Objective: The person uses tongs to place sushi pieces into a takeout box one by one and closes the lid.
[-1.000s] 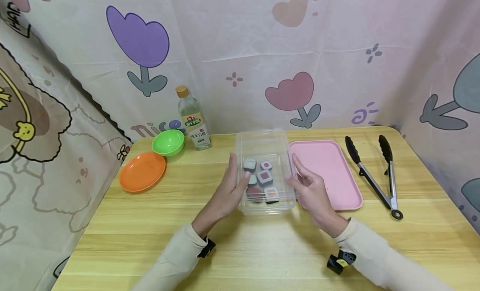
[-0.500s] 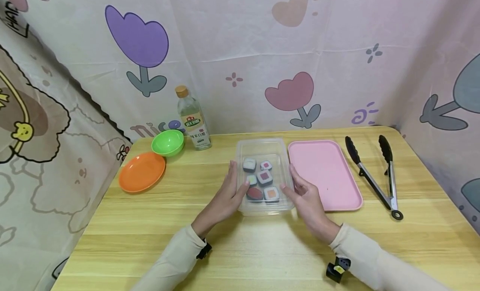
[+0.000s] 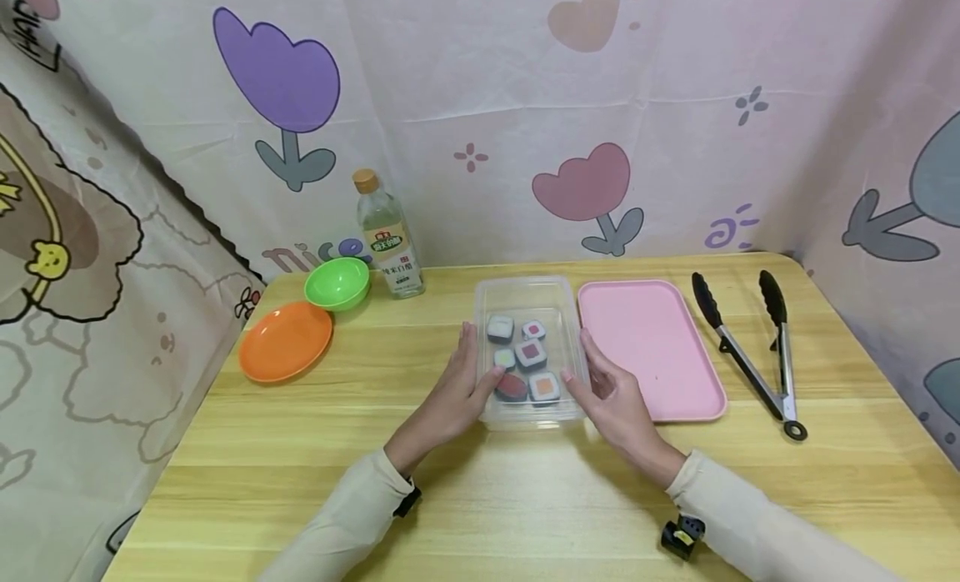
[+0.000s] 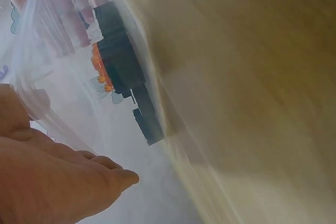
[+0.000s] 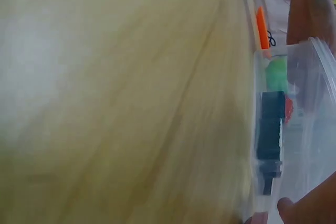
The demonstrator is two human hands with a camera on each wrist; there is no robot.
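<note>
A clear plastic food container (image 3: 534, 422) stands at the middle of the table. Its translucent lid (image 3: 522, 292) lies flat over the rim. Through the lid several sushi pieces (image 3: 531, 354) show, dark-sided with white, pink, orange and red tops. My left hand (image 3: 452, 398) grips the container's left side, thumb on the lid's edge and fingers along the wall. Opposite it, my right hand (image 3: 618, 403) holds the right side, its thumb also over the lid's edge. Dark sushi sides (image 4: 123, 61) show through the wall in the left wrist view.
A pink tray (image 3: 652, 348) lies right of the container, with black-tipped tongs (image 3: 750, 365) spread beyond it. At the back left are an orange plate (image 3: 285, 343), a green bowl (image 3: 337, 283) and a glass vinegar bottle (image 3: 390, 240). A patterned cloth (image 3: 465, 82) hangs behind the table.
The lid has come down from a tilt, its far end lowering onto the container. My right hand has shifted slightly left, its thumb now over the lid's edge. My left hand barely moves.
</note>
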